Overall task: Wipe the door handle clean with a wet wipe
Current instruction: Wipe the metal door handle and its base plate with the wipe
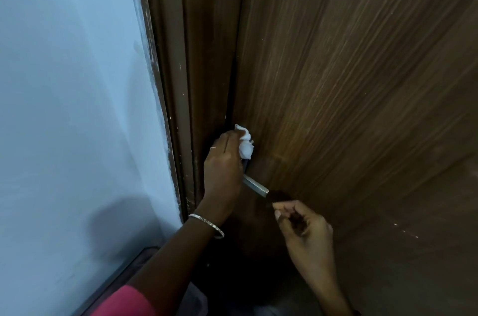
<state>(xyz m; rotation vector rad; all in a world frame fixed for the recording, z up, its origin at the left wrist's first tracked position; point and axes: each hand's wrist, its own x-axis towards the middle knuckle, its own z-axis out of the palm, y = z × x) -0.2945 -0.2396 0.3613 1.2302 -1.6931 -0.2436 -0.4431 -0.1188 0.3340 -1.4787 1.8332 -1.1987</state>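
A silver lever door handle (256,187) sticks out from the brown wooden door (362,82) near its left edge. My left hand (223,165) is shut on a crumpled white wet wipe (245,146) and presses it against the upper part of the handle's plate, hiding most of it. Only the lever's free end shows below that hand. My right hand (304,225) hovers just below the lever's tip, fingers loosely curled, with nothing in it and not touching the handle.
The dark brown door frame (181,82) runs down the left of the door, with a pale blue wall (77,108) beyond it. A dark strip of floor edge (121,274) lies at the bottom left.
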